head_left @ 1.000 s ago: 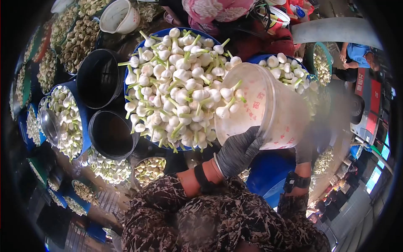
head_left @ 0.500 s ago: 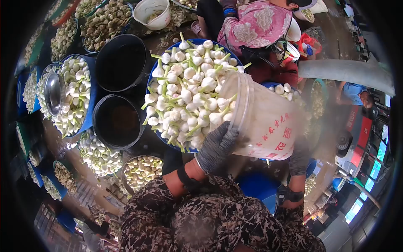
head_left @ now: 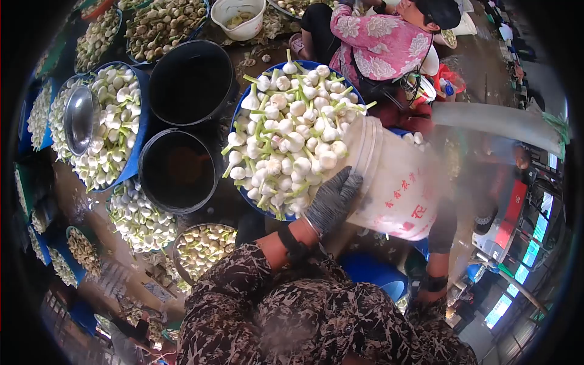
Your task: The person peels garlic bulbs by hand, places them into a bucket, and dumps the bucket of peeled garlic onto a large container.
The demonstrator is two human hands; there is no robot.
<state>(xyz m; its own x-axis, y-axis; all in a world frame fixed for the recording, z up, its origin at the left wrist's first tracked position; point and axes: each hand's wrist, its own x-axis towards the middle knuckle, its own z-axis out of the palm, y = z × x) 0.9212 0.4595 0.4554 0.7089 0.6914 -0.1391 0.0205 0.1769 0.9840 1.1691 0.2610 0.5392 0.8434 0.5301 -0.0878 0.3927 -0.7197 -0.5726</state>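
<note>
A white plastic bucket with red lettering lies tilted nearly on its side, its mouth facing the heaped garlic bulbs. The bulbs are white with short green stems and fill a large round blue tub. My left hand, in a dark grey glove, is closed on the bucket near its rim, beside the bulbs. At the base end is my right hand, also gloved; a blurred patch smears its fingers, but it appears to hold the bottom. The bucket's inside is hidden from me.
Two black tubs stand left of the garlic. Further left, a clear bowl rests on another garlic heap. A person in a pink floral top sits beyond the tub. A blue container is near my knees.
My view has shifted a little, so the tubs appear further right. Both hands remain at the bucket, which stays tilted beside the garlic. The person in pink now shows more fully.
</note>
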